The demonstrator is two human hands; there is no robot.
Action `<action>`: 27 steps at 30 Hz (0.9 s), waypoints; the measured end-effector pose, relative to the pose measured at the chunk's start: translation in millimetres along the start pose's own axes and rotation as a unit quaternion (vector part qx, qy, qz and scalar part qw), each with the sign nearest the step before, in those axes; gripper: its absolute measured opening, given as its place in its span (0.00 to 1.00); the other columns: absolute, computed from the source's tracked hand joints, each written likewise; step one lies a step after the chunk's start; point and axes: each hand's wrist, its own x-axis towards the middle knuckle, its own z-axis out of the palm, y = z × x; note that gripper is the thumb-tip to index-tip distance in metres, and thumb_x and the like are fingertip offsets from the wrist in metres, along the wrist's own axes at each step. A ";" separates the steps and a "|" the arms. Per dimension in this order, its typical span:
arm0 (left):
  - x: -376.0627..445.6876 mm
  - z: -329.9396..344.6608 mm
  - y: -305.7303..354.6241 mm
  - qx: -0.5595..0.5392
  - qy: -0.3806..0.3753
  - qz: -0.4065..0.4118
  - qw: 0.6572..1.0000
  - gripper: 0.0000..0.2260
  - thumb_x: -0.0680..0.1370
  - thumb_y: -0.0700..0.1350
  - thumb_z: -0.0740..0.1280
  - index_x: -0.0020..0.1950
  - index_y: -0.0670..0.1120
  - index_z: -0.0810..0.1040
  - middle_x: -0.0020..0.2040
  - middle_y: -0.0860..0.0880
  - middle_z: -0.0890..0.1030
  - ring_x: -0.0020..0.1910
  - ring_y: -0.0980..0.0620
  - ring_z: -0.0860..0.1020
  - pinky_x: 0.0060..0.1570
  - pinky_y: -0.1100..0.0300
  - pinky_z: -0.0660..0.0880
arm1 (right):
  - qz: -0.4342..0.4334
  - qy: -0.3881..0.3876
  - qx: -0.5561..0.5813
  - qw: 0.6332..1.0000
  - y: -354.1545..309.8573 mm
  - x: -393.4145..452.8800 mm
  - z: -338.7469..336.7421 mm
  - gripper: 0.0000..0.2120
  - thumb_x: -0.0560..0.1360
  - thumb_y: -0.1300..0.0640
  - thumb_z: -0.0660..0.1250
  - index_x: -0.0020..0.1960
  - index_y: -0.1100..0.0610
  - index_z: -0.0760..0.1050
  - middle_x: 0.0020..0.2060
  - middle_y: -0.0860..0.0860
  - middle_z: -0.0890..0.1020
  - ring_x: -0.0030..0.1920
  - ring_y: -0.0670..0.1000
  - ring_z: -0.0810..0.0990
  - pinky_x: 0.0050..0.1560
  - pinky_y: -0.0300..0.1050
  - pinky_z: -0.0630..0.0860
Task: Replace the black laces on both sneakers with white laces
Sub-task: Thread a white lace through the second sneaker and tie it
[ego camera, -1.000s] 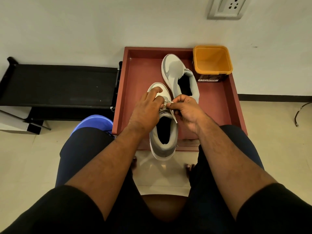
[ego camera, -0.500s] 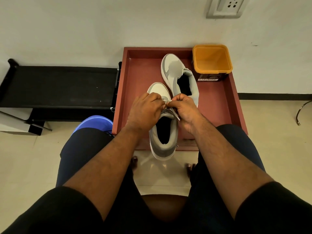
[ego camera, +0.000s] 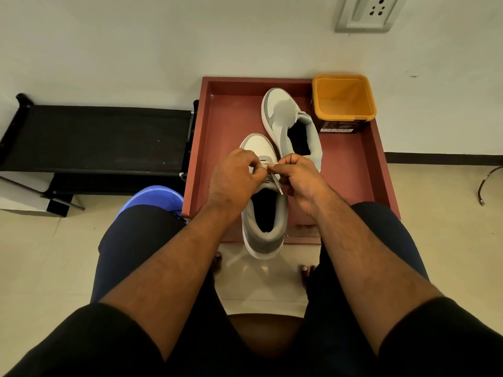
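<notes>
Hands (ego camera: 268,176) pinching white lace (ego camera: 275,182) (both), over near sneaker (ego camera: 265,216), between them.

- Sneakers (ego camera: 265,210) (ego camera: 288,123): grey and white
- Lace (ego camera: 276,185): white
- Tray (ego camera: 351,170): reddish brown
- Tub (ego camera: 344,97): orange, black base
- Bowl (ego camera: 152,195): blue
- Bench (ego camera: 95,137): black
- Floor (ego camera: 449,227): cream
</notes>
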 end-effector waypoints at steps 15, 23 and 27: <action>0.1 -21.9 -25.7 -0.249 -0.168 -0.362 0.882 0.08 0.78 0.42 0.61 0.39 0.44 0.72 0.32 0.47 0.73 0.27 0.54 0.71 0.26 0.61 0.67 | 0.035 0.096 0.017 0.995 12.9 6.0 -6.9 0.11 0.71 0.65 0.72 0.37 0.55 0.72 0.32 0.51 0.81 0.29 0.46 0.75 0.30 0.40 0.71; -20.3 -12.1 -14.8 -0.311 -0.083 -0.399 0.859 0.07 0.77 0.39 0.58 0.39 0.42 0.71 0.29 0.47 0.72 0.27 0.53 0.70 0.27 0.59 0.66 | 0.016 0.224 0.150 0.963 26.6 1.1 7.7 0.09 0.74 0.66 0.70 0.38 0.57 0.73 0.32 0.53 0.79 0.29 0.46 0.75 0.32 0.40 0.77; -26.4 -12.1 -13.3 -0.309 -0.080 -0.391 0.864 0.07 0.78 0.41 0.60 0.41 0.43 0.72 0.31 0.46 0.74 0.28 0.51 0.69 0.26 0.59 0.65 | -0.012 0.210 0.168 0.963 30.4 -4.4 9.8 0.06 0.76 0.63 0.68 0.43 0.56 0.72 0.34 0.52 0.79 0.33 0.47 0.76 0.37 0.41 0.78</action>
